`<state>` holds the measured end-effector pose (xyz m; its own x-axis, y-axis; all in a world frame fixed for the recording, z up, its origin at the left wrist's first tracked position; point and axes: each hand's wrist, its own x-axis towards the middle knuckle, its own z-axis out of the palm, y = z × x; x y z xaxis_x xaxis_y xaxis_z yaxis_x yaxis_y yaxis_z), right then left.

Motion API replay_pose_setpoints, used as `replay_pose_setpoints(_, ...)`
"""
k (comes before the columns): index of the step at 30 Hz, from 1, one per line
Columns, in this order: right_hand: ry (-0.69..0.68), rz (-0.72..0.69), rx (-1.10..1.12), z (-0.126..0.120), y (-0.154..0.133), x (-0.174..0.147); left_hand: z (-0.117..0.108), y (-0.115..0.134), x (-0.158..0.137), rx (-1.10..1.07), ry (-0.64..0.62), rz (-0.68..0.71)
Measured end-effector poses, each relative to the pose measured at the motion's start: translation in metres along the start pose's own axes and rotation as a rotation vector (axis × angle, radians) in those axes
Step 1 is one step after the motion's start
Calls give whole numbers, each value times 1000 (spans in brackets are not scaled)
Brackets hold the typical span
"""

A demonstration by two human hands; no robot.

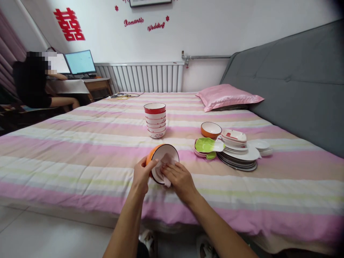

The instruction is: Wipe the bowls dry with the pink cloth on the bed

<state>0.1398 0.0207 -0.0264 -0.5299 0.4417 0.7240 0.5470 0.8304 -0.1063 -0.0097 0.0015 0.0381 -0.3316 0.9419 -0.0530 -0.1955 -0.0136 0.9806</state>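
Grips an orange bowl (168,150) at its left side with the left hand (142,175), closed on the wall, with the thumb over the dark rim onto the white inside and the other fingers against the orange outside, mostly hidden. Holds the bowl tilted between both hands, with its mouth turned back toward the wearer and somewhat to the right. Presses a pale pink cloth (166,158) into the hollow with the right hand (180,180), reaching in across the right side of the rim, with fingers laid close together on the fabric; cannot tell whether pinching it or only pushing. Lets a fold of cloth reach the lower rim. Cannot tell of any contact between the bowl's underside and the striped bedspread (94,154). Has a stack of white bowls (156,123), red-banded at the top, standing upright just beyond the held bowl, apart from both hands. Has, farther right, a second orange bowl (211,128) resting upright near a pile of plates (239,163), with a green dish (206,145) at its left edge. Has a pink pillow (228,96) behind these, near the grey headboard (290,71).
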Motion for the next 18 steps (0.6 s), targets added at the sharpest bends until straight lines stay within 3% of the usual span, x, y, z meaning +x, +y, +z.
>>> replay_pose_setpoints(5, 26, -6, 0, -2, 1, 1, 3, -1, -4, -58, -37, -29)
replay_pose_setpoints(11, 108, 23, 131, -11, -12, 11, 22, -7, -14, -369, -15, 112)
replay_pose_setpoints(18, 183, 86, 236, -17, -24, 18, 30, -11, -21, -278, -61, 249)
